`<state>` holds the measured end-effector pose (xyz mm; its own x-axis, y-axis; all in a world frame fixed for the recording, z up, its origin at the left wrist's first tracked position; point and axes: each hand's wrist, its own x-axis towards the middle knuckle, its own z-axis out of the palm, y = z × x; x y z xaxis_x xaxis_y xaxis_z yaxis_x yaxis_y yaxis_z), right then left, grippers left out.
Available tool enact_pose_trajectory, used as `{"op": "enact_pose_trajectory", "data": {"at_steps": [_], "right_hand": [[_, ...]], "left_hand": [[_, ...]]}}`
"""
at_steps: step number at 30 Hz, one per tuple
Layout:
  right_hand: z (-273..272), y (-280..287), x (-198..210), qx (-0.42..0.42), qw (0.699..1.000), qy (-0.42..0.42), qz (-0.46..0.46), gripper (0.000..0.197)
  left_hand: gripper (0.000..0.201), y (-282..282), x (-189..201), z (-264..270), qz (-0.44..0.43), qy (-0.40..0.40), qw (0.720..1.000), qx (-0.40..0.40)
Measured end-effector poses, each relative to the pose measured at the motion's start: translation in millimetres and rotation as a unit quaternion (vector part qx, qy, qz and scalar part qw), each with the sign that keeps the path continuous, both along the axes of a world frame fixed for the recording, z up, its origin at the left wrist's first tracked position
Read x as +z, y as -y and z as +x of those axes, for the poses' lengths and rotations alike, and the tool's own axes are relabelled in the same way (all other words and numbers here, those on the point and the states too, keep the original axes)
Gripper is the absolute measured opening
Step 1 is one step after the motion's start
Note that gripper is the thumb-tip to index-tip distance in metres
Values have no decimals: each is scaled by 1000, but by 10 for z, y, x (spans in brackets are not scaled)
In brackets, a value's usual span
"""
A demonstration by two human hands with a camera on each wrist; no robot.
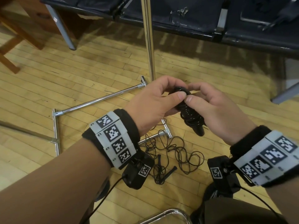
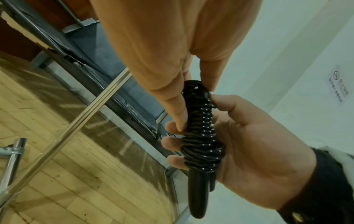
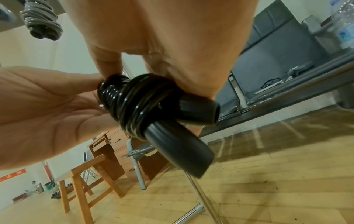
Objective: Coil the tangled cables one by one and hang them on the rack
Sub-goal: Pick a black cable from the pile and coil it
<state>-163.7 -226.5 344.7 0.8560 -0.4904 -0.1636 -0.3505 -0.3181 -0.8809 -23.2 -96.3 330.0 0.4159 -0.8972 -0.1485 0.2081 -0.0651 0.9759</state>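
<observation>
A black cable, wound into a tight bundle (image 1: pixel 190 114) around two black handles (image 3: pixel 182 151), is held between both hands above the floor. My left hand (image 1: pixel 161 97) pinches the bundle's top end with thumb and fingers (image 2: pixel 178 109). My right hand (image 1: pixel 208 104) wraps around the bundle (image 2: pixel 203 136) from the side, its thumb near the top. Below the hands, a thin black cable (image 1: pixel 174 152) lies tangled on the floor. The chrome rack has an upright pole (image 1: pixel 148 38) and base bars (image 1: pixel 100 99). A coiled grey cable (image 3: pixel 41 22) hangs up high.
A row of dark bench seats (image 1: pixel 178 21) stands behind the rack pole. Wooden furniture (image 1: pixel 24 29) is at the far left. A chrome chair frame (image 1: pixel 169 214) sits at the bottom edge. A water bottle (image 3: pixel 343 25) stands on the bench. The floor is wood planks.
</observation>
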Motion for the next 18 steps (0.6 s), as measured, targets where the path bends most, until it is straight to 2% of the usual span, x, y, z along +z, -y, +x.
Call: {"op": "enact_pose_trajectory", "data": {"at_steps": [3, 5, 8, 15, 18], "right_hand": [[-29, 6, 34, 20, 998, 6, -66, 32], [-46, 13, 58, 38, 992, 4, -120, 35], [-63, 17, 95, 77, 982, -29, -171, 30], [-79, -1, 155, 143, 977, -80, -136, 28], [-82, -15, 160, 157, 975, -89, -132, 34]], "left_hand": [[23, -33, 19, 101, -2, 0, 999, -50], [23, -78, 62, 192, 11, 52, 994, -96], [34, -131, 111, 285, 70, 133, 978, -147], [38, -235, 143, 248, 133, 222, 947, -192], [34, -248, 145, 248, 120, 232, 949, -178]]}}
